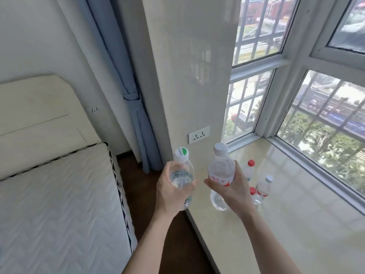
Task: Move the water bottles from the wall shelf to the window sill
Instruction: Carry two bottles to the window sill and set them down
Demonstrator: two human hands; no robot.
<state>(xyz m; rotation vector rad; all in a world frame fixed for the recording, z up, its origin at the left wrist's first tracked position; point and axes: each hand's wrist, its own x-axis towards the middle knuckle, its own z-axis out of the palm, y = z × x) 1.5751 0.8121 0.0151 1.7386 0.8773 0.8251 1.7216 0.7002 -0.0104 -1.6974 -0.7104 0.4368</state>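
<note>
My left hand (172, 191) grips a clear water bottle with a green-and-white cap (181, 169), held upright over the floor just left of the sill's edge. A second clear bottle with a white cap and red label (220, 171) stands upright in my right hand (234, 191), above the near left part of the glossy beige window sill (296, 224). Three small bottles stand on the sill behind my right hand: a red-capped one (249, 169), another red-capped one (254, 195) and a white-capped one (264, 186). The wall shelf is out of view.
A bed with a white quilted mattress (59, 204) and cream headboard fills the left. A tied blue curtain (136, 119) hangs beside the tiled pillar, which carries a wall socket (199, 134). Barred windows (325, 125) border the sill at the back and right. Dark wood floor lies between bed and sill.
</note>
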